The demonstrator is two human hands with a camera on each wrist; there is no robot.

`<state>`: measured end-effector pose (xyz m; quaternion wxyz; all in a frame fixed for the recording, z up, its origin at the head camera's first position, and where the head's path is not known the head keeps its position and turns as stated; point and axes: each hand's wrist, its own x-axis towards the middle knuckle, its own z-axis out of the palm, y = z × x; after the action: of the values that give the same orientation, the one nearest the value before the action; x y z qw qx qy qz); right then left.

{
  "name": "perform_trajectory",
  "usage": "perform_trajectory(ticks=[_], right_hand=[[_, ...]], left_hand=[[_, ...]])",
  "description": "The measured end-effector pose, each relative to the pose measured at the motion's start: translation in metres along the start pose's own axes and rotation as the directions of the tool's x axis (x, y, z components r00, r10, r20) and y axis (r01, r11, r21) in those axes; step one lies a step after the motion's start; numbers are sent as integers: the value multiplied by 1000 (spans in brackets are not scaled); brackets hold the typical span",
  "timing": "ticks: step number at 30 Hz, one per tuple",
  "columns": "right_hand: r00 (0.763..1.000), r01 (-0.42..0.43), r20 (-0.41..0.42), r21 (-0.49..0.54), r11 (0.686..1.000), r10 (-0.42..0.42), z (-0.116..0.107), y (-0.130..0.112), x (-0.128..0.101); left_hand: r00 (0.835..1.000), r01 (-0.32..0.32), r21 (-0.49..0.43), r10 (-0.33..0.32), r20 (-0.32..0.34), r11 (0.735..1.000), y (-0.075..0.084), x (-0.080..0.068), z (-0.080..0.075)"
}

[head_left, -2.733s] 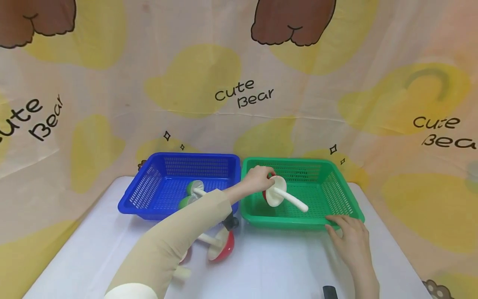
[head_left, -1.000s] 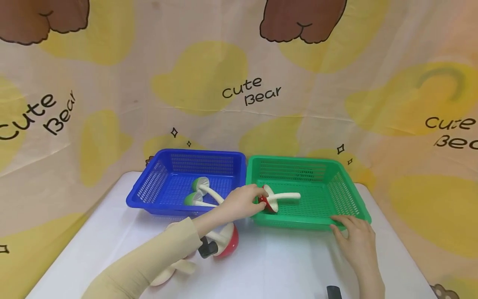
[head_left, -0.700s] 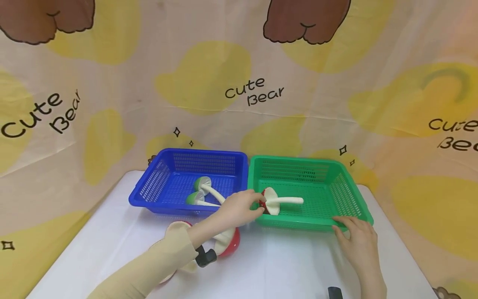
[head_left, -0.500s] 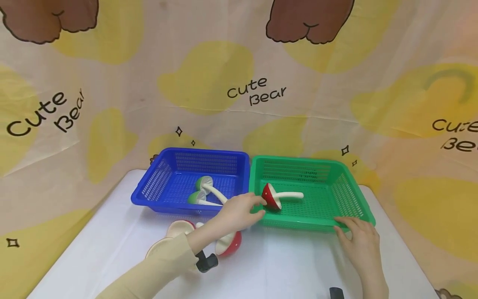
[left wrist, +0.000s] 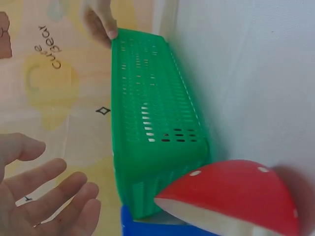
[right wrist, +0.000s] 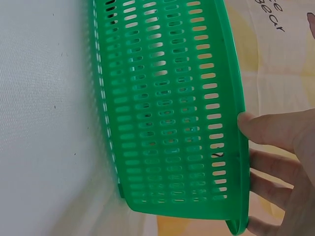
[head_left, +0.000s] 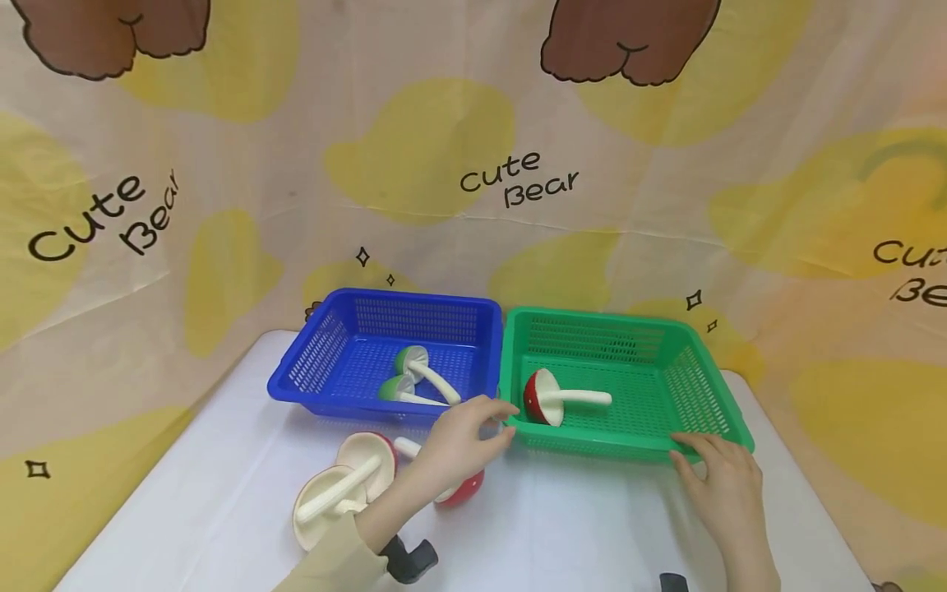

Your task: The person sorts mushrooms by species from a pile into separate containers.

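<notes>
Relaxed and holding nothing, my left hand (head_left: 466, 436) hovers by the front left corner of the green basket (head_left: 592, 446); its spread fingers (left wrist: 44, 196) show in the left wrist view. Inside that basket a red toy mushroom (head_left: 543, 397) lies on its side, white stem pointing right. My right hand (head_left: 728, 485) grips the basket's front rim near the right corner, thumb (right wrist: 266, 129) outside and fingers behind the rim. Another red mushroom (head_left: 464, 491) lies on the table, partly hidden by my left hand. Two more, a mushroom (head_left: 367, 454) and its neighbour (head_left: 320, 507), lie left of my forearm.
A blue basket (head_left: 296, 390) stands against the green one on its left. It holds two green-capped mushrooms (head_left: 410, 359) with white stems. Behind both baskets hangs a printed cloth (head_left: 414, 156). A white cover (head_left: 562, 526) lies over the table.
My left hand has let go of the red mushroom inside the green basket and drawn back left toward the front. The right hand has stayed on the rim. The head view has shifted slightly.
</notes>
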<state>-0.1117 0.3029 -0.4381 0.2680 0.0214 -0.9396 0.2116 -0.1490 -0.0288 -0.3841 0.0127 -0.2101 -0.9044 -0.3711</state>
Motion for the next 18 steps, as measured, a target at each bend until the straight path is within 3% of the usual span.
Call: perform_trajectory(ticks=[7,13,18], right_hand=[[1000,8,-3,0,1000,-8,0,1,1],[1000,6,-3,-6,1000,-6,1,1,1],[1000,5,-3,-8,1000,-5,2,1,1]], left_hand=[[991,31,42,-26,-131,999,-16,-16,11],[970,22,126,10,-244,992,-28,-28,22],[953,66,156,-16,-301,986,-35,-37,31]])
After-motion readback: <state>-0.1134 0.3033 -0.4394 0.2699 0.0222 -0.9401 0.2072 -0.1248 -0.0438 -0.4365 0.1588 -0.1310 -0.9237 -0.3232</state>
